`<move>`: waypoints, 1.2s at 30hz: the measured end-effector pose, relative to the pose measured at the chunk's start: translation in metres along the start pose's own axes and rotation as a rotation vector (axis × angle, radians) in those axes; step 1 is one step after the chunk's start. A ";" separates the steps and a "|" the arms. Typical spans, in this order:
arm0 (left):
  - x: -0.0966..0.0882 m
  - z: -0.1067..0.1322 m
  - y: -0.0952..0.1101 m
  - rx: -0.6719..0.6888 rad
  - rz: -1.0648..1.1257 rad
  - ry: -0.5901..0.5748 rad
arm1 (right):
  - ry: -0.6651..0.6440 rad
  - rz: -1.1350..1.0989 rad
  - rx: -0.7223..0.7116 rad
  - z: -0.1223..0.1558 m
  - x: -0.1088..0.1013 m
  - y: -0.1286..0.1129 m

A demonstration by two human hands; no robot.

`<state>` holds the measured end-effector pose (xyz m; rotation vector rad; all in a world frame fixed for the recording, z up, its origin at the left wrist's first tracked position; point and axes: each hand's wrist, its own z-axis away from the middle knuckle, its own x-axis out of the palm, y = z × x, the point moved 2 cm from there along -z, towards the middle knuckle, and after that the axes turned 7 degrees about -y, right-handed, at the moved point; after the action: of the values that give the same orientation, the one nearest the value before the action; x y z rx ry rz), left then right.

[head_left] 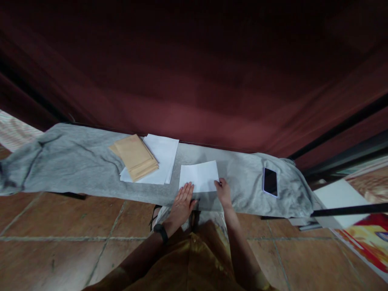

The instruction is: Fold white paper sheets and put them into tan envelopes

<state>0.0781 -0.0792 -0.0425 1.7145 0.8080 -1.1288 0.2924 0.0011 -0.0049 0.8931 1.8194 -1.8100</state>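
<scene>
A folded white sheet of paper [199, 175] lies on a surface covered by a grey cloth [75, 165]. My left hand [182, 201] rests flat on the sheet's near left corner, fingers stretched out. My right hand [223, 190] touches the sheet's near right corner with its fingers curled on the edge. A black band sits on my left wrist.
A stack of brown envelopes [135, 157] lies on white sheets [162, 155] to the left. A phone [270, 182] lies face up on the cloth at right. A dark red curtain hangs behind. Tiled floor below, a black bar [348, 210] and colourful boards at right.
</scene>
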 end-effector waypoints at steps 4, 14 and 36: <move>-0.004 0.005 0.000 -0.039 0.106 0.047 | 0.132 -0.126 -0.099 -0.007 -0.029 -0.022; -0.015 0.007 -0.030 -0.223 0.492 0.299 | -0.141 0.220 -0.622 0.041 -0.017 -0.032; -0.014 -0.007 -0.059 0.003 0.419 0.044 | -0.230 0.096 -0.525 0.074 0.006 0.026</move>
<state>0.0237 -0.0512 -0.0477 1.8093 0.4409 -0.8078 0.2958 -0.0728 -0.0325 0.5353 1.9227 -1.2225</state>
